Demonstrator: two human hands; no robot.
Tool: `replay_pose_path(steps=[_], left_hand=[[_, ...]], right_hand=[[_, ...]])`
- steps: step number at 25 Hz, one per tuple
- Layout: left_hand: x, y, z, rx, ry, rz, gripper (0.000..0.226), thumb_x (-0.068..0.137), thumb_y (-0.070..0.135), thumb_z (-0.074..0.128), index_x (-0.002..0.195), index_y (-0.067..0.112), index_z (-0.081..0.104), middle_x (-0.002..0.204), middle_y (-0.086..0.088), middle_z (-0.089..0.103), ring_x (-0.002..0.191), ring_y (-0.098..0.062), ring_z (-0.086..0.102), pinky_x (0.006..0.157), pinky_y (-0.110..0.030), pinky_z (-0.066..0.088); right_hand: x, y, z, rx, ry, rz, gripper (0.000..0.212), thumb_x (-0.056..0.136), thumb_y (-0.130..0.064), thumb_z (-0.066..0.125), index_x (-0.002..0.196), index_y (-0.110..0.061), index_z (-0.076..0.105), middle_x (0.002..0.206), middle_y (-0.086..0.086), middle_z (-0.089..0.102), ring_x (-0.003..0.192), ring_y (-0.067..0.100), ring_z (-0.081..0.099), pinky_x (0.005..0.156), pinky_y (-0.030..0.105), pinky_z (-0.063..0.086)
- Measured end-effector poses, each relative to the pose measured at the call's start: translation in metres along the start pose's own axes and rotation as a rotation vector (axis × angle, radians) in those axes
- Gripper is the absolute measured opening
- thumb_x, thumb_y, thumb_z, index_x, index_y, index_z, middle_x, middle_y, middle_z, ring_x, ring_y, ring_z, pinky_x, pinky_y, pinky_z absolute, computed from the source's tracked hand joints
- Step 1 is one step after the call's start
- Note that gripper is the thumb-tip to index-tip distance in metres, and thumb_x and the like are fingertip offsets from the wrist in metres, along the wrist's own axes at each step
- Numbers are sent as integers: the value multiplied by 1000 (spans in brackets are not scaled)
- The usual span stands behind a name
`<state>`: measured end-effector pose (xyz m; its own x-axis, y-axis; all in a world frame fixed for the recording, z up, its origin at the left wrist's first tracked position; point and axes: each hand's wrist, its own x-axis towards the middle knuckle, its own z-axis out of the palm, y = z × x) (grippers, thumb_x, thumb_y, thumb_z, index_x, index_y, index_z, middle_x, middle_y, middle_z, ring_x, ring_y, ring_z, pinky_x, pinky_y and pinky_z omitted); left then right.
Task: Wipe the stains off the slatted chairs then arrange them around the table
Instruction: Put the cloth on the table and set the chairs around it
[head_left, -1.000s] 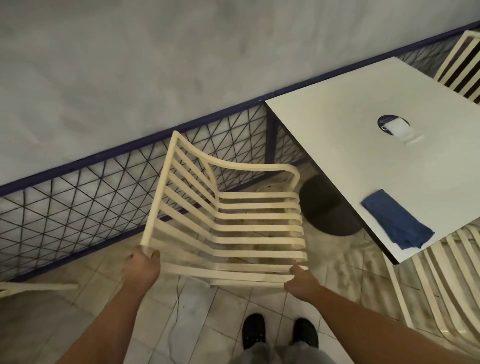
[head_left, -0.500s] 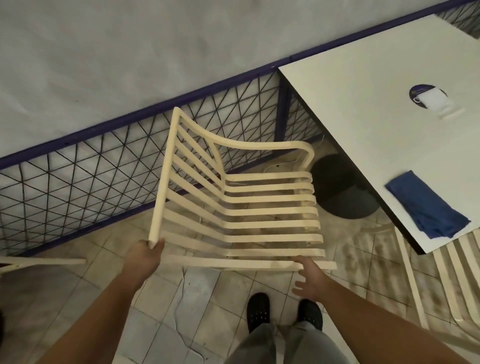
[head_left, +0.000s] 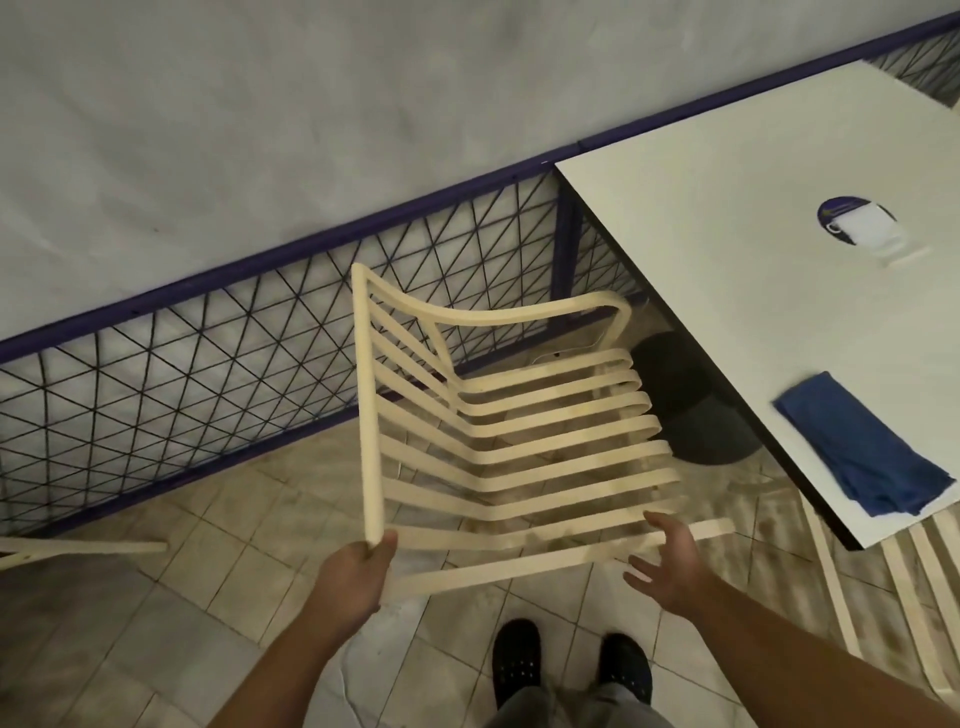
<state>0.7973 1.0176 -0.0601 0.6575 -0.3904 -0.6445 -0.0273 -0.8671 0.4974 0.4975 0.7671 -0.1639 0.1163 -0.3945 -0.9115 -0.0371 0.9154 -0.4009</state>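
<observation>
A cream slatted chair (head_left: 524, 436) stands in front of me, between the mesh fence and the white table (head_left: 753, 249). My left hand (head_left: 353, 577) grips the near left corner of the chair's frame. Just off the chair's near right corner, my right hand (head_left: 667, 566) hovers with fingers spread and holds nothing. A folded blue cloth (head_left: 857, 452) lies on the table near its front edge. Another slatted chair (head_left: 904, 577) shows partly under the table's near corner at the right.
A blue-framed mesh fence (head_left: 208, 364) runs along the wall behind the chair. The table's dark round base (head_left: 696, 410) sits just right of the chair. A cream chair part (head_left: 78, 548) pokes in at the left edge. A cup logo (head_left: 857, 223) marks the tabletop.
My right hand has let go of the chair's near right corner and now hangs open beside it. The chair has shifted right, toward the table, with my left hand still holding it.
</observation>
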Motion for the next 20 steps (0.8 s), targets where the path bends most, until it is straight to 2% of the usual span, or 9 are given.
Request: replay_pose_path(steps=[4,9,12,16,20], left_hand=[[-6,20,16,-95,-46,-6,48,106,47,42,109,5,65,101,-14,67,89,-26,68,66,-36,63],[-4,37,36,-114,-42,-18,49,106,47,43,112,3,63,106,-16,64,90,-31,68,67,-42,65],[-1,43,45,-117,-56,-8,50,106,48,42,117,3,61,108,-15,63,93,-31,67,64,-37,64],[3,56,54,-132,-61,16,50,106,48,42,119,3,62,109,-15,63,96,-30,67,64,-34,63],[7,74,63,-155,-79,16,47,107,46,44,116,3,61,111,-14,62,99,-28,66,71,-37,64]], right_hand=[[12,-6,-16,-219,30,-44,41,101,-23,60,140,-22,47,145,8,44,133,43,44,104,55,45],[19,-17,-24,-316,-6,-16,52,99,-26,63,147,-21,45,151,6,37,137,37,41,102,54,48],[17,-22,-22,-422,-47,-24,57,98,-26,64,150,-26,41,149,4,40,131,31,44,99,50,48],[13,-28,-17,-654,-64,-37,61,98,-25,63,153,-26,37,149,13,43,132,33,44,102,47,45],[-1,-24,9,-736,-128,-49,46,98,-25,62,142,-25,50,134,8,53,117,27,54,89,41,51]])
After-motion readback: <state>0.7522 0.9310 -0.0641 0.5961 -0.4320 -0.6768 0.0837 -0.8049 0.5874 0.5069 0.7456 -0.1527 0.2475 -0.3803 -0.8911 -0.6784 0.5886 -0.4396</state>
